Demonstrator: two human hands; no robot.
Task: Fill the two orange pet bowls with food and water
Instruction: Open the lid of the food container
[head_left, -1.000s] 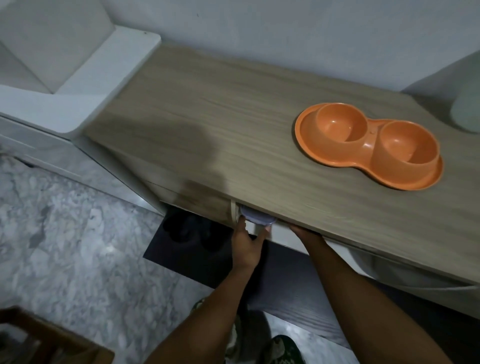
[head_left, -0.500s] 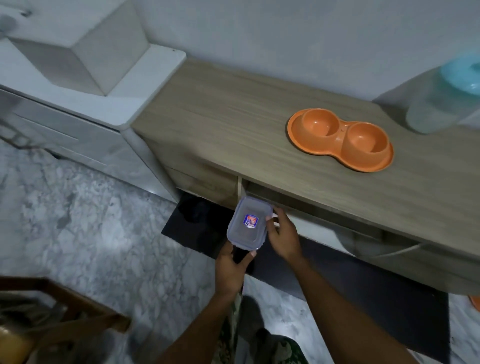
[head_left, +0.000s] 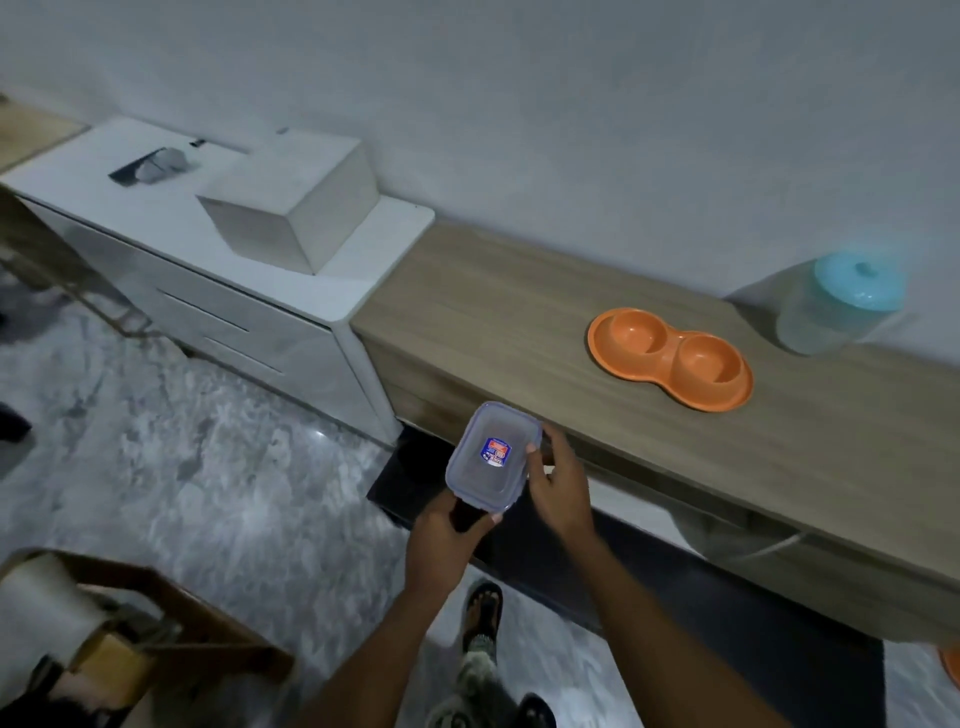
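Note:
An orange double pet bowl (head_left: 670, 357) sits on the wooden counter (head_left: 498, 322), both of its cups showing bare orange insides. In front of the counter edge I hold a clear lidded plastic container (head_left: 492, 454) with a red and blue sticker on its lid. My left hand (head_left: 451, 535) grips the container's near end from below. My right hand (head_left: 558, 480) grips its right side, thumb on the lid edge. A clear jug with a light blue lid (head_left: 841, 304) stands on the counter to the right of the bowl, against the wall.
A white cabinet (head_left: 270, 332) with a grey box (head_left: 296, 218) on top adjoins the counter's left end. Below lie a marble floor, a dark mat (head_left: 675, 587) and my sandalled foot (head_left: 482, 618). A wooden stool (head_left: 156, 639) stands at lower left.
Both hands pulled the container out from under the counter and now hold it up in front of the edge. The view has drawn back, showing the jug and cabinet.

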